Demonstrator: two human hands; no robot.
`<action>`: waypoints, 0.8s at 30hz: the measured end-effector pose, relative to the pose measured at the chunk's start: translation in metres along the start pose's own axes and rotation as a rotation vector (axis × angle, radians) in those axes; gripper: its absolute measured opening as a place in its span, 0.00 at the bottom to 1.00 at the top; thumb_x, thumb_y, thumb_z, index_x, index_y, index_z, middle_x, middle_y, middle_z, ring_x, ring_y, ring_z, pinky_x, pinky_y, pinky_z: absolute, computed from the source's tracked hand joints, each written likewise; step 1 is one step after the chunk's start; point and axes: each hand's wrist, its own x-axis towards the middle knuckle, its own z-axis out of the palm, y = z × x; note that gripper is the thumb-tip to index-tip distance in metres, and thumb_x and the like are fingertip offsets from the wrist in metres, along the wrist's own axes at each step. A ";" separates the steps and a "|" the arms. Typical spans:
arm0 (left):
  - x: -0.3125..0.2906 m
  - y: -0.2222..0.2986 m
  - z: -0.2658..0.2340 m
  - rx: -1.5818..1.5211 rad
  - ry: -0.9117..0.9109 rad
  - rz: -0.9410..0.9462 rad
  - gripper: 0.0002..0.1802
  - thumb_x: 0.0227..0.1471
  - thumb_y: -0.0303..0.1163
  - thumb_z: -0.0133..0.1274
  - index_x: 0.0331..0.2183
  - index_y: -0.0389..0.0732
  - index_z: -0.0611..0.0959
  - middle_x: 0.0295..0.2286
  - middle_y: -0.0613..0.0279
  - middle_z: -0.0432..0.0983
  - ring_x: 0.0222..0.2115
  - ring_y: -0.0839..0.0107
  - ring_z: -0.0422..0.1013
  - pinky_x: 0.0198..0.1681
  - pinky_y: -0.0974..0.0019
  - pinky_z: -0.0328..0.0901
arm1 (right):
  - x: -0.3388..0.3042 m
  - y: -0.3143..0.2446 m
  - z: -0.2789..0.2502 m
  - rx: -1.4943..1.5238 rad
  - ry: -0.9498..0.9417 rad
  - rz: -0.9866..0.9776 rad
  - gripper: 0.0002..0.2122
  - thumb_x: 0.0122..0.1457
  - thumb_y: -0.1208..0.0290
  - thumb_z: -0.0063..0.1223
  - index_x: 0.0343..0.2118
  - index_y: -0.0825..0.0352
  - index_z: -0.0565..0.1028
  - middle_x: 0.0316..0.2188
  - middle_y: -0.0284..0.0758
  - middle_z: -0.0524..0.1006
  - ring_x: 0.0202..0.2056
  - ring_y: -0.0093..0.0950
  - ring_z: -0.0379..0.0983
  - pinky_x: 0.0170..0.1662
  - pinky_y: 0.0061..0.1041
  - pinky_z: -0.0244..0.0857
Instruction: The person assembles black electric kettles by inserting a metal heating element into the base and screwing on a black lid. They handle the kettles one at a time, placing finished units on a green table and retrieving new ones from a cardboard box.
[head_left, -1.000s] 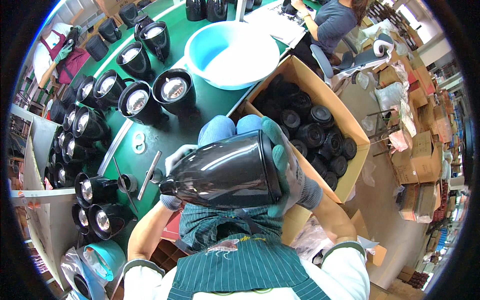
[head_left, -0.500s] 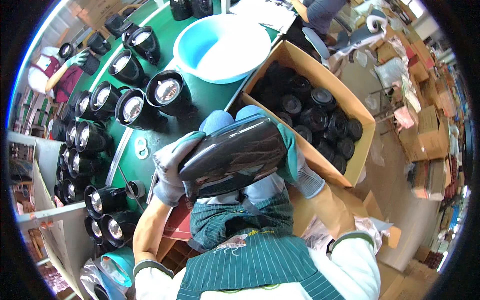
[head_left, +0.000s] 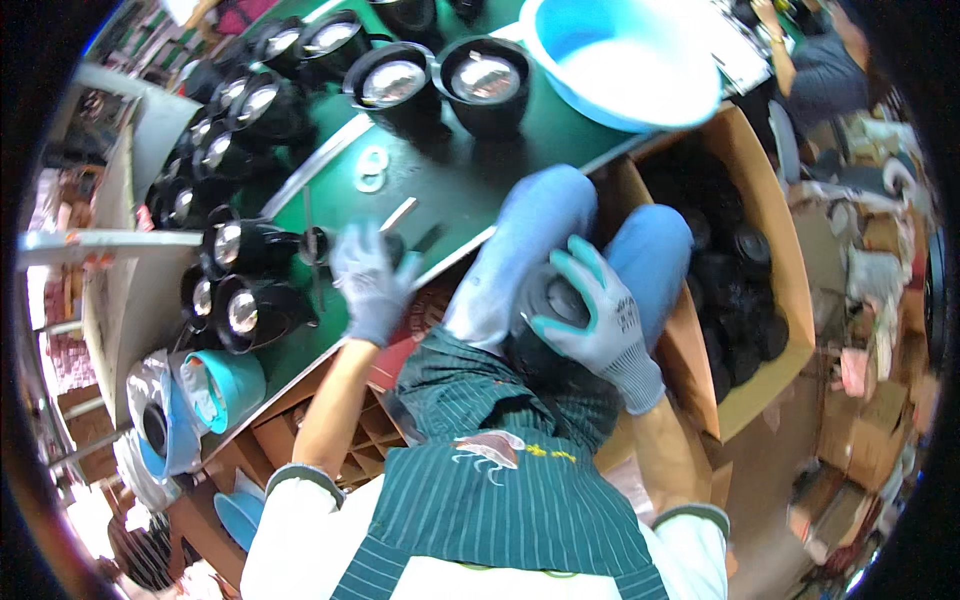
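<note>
A glossy black jug-like body (head_left: 535, 352) stands between my thighs, its round end facing up. My right hand (head_left: 605, 325), in a grey and green work glove, grips it around that end with thumb and fingers spread. My left hand (head_left: 370, 285), gloved the same way, is over the near edge of the green table, blurred, with thumb apart from the fingers. Beside its fingertips lies a thin pale rod (head_left: 400, 214) with a dark part near the hand; its kind is unclear. Two pale rings (head_left: 372, 168) lie farther up the table.
Several black jugs with shiny metal insides (head_left: 485, 85) stand on the green table (head_left: 440, 190). A blue basin (head_left: 625, 75) sits at the far right. A cardboard box (head_left: 785, 300) of black round parts stands right of my legs. Another person (head_left: 830, 70) is at the far right.
Both hands held the black body tilted over my lap; now it stands between my thighs. My left hand has let go and moved left to the table. The view has shifted left.
</note>
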 end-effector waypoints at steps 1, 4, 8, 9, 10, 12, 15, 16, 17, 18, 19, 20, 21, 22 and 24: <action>-0.012 -0.033 0.027 0.134 -0.064 -0.040 0.40 0.50 0.53 0.62 0.59 0.43 0.72 0.54 0.41 0.68 0.54 0.43 0.67 0.57 0.42 0.61 | -0.002 0.008 0.002 0.147 0.086 -0.004 0.36 0.57 0.46 0.61 0.61 0.69 0.70 0.62 0.52 0.68 0.62 0.50 0.67 0.65 0.41 0.60; -0.007 -0.056 0.032 -0.084 -0.384 -0.136 0.35 0.52 0.45 0.63 0.58 0.42 0.74 0.46 0.47 0.79 0.41 0.51 0.79 0.44 0.54 0.72 | -0.017 0.031 0.017 0.488 0.255 0.080 0.35 0.69 0.41 0.39 0.67 0.68 0.63 0.64 0.49 0.65 0.63 0.43 0.67 0.65 0.40 0.59; 0.051 0.021 -0.038 -0.939 -0.432 0.110 0.31 0.52 0.37 0.66 0.55 0.37 0.78 0.40 0.47 0.83 0.43 0.61 0.81 0.48 0.61 0.72 | -0.027 0.028 0.033 0.799 0.401 0.180 0.43 0.68 0.33 0.24 0.71 0.69 0.54 0.66 0.47 0.64 0.63 0.39 0.67 0.67 0.38 0.57; 0.070 0.048 -0.074 -0.949 -0.563 0.214 0.32 0.51 0.35 0.66 0.56 0.36 0.77 0.41 0.46 0.82 0.43 0.63 0.81 0.47 0.60 0.72 | -0.024 0.023 0.035 0.860 0.410 0.231 0.45 0.67 0.31 0.21 0.71 0.70 0.53 0.66 0.48 0.64 0.63 0.40 0.67 0.68 0.38 0.56; 0.078 0.063 -0.089 -1.046 -0.583 0.367 0.33 0.51 0.34 0.66 0.57 0.37 0.76 0.40 0.44 0.82 0.43 0.63 0.81 0.47 0.60 0.73 | -0.019 0.016 0.034 0.929 0.398 0.262 0.47 0.65 0.28 0.18 0.71 0.70 0.53 0.66 0.49 0.65 0.63 0.41 0.67 0.69 0.38 0.54; 0.099 0.099 -0.107 -1.019 -0.767 0.587 0.37 0.49 0.40 0.68 0.58 0.37 0.76 0.41 0.48 0.83 0.43 0.59 0.81 0.49 0.58 0.72 | -0.019 0.012 0.030 1.011 0.414 0.256 0.49 0.63 0.26 0.17 0.72 0.68 0.51 0.64 0.52 0.66 0.62 0.41 0.68 0.68 0.40 0.55; 0.112 0.124 -0.123 -0.575 -0.920 0.691 0.31 0.51 0.40 0.66 0.55 0.40 0.78 0.38 0.45 0.83 0.38 0.49 0.80 0.45 0.55 0.74 | -0.019 0.001 0.015 1.305 0.485 0.347 0.45 0.67 0.30 0.21 0.71 0.69 0.54 0.60 0.52 0.71 0.60 0.42 0.71 0.66 0.42 0.59; 0.112 0.126 -0.125 -0.562 -0.900 0.706 0.31 0.52 0.40 0.65 0.55 0.40 0.77 0.37 0.45 0.82 0.38 0.49 0.80 0.44 0.55 0.74 | -0.016 0.003 0.008 1.338 0.459 0.348 0.44 0.67 0.31 0.21 0.70 0.69 0.55 0.59 0.53 0.72 0.59 0.43 0.71 0.66 0.42 0.60; 0.112 0.128 -0.126 -0.548 -0.880 0.720 0.31 0.53 0.41 0.64 0.56 0.40 0.77 0.37 0.45 0.82 0.38 0.49 0.80 0.44 0.55 0.74 | -0.010 0.011 0.000 1.371 0.432 0.348 0.43 0.68 0.32 0.21 0.70 0.70 0.56 0.59 0.53 0.72 0.58 0.43 0.72 0.66 0.42 0.61; 0.108 0.129 -0.130 -0.528 -0.872 0.729 0.31 0.53 0.42 0.64 0.56 0.40 0.77 0.37 0.44 0.82 0.38 0.49 0.80 0.44 0.54 0.74 | -0.006 0.014 -0.006 1.414 0.403 0.356 0.42 0.69 0.33 0.21 0.69 0.70 0.57 0.58 0.53 0.73 0.58 0.43 0.73 0.66 0.42 0.62; 0.105 0.134 -0.130 -0.518 -0.847 0.768 0.29 0.57 0.41 0.60 0.56 0.39 0.74 0.34 0.43 0.82 0.35 0.48 0.80 0.41 0.53 0.74 | 0.003 0.013 -0.012 1.495 0.451 0.348 0.35 0.72 0.42 0.29 0.67 0.71 0.62 0.52 0.54 0.77 0.51 0.42 0.79 0.58 0.40 0.71; 0.102 0.141 -0.134 -0.498 -0.872 0.749 0.28 0.58 0.40 0.59 0.56 0.38 0.74 0.34 0.42 0.81 0.34 0.48 0.80 0.40 0.52 0.74 | 0.003 0.023 -0.012 1.398 0.388 0.316 0.33 0.73 0.45 0.32 0.66 0.72 0.63 0.51 0.53 0.78 0.49 0.41 0.80 0.55 0.39 0.74; 0.098 0.147 -0.144 -0.474 -0.892 0.716 0.28 0.59 0.40 0.57 0.56 0.37 0.73 0.33 0.42 0.81 0.33 0.48 0.80 0.39 0.52 0.74 | 0.003 0.036 -0.014 1.305 0.310 0.277 0.31 0.73 0.49 0.35 0.65 0.73 0.64 0.49 0.53 0.79 0.46 0.40 0.81 0.52 0.37 0.76; 0.093 0.152 -0.151 -0.457 -0.909 0.690 0.27 0.60 0.40 0.56 0.56 0.36 0.73 0.32 0.41 0.81 0.32 0.47 0.80 0.38 0.51 0.74 | 0.004 0.047 -0.014 1.202 0.239 0.240 0.29 0.73 0.52 0.38 0.64 0.74 0.65 0.47 0.52 0.80 0.44 0.39 0.83 0.49 0.36 0.78; 0.066 0.167 -0.159 -0.382 -0.836 0.556 0.27 0.64 0.44 0.50 0.54 0.32 0.73 0.33 0.40 0.81 0.32 0.47 0.81 0.38 0.51 0.74 | 0.012 0.068 -0.004 1.584 0.139 0.183 0.24 0.72 0.61 0.45 0.61 0.79 0.66 0.41 0.48 0.83 0.39 0.37 0.84 0.43 0.34 0.80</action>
